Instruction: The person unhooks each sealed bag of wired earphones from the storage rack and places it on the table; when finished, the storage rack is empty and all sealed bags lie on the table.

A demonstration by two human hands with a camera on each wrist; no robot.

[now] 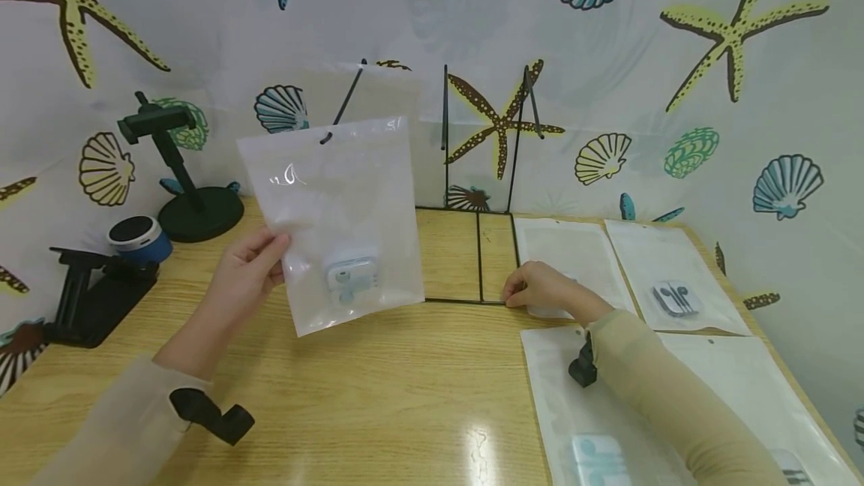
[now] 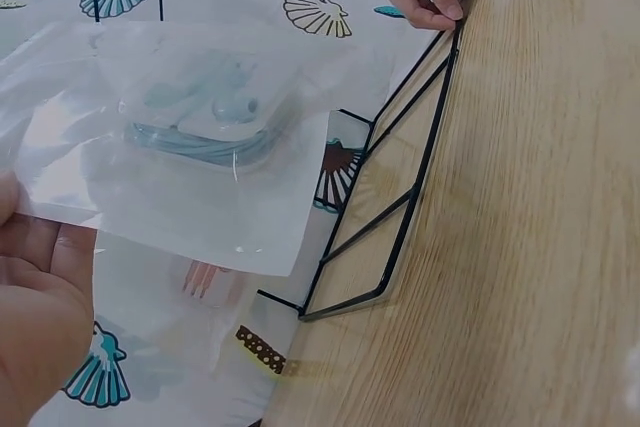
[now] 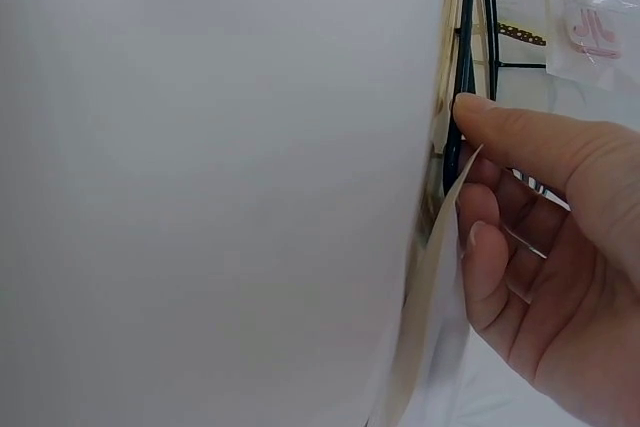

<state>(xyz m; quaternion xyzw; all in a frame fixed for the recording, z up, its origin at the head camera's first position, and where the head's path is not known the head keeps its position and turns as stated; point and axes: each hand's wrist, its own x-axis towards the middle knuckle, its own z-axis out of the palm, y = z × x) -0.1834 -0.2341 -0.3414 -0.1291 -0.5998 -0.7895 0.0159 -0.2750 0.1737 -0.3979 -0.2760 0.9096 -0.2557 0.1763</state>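
My left hand pinches the left edge of a white, partly clear zip bag, thumb in front. Coiled earphones show through the bag's lower part. The tip of a black hook on the wire rack pokes through the hole at the bag's top. With thumb and fingers, my right hand grips the front right corner of the rack's base, seen close in the right wrist view. Another bag with pinkish earphones appears beyond the rack; the held bag mostly hides it in the head view.
Several white bags lie on the table at right, including one with dark earphones and one with pale blue earphones. At left stand a black round-based stand, a small blue speaker and a black folded holder. Shell-printed cloth hangs behind.
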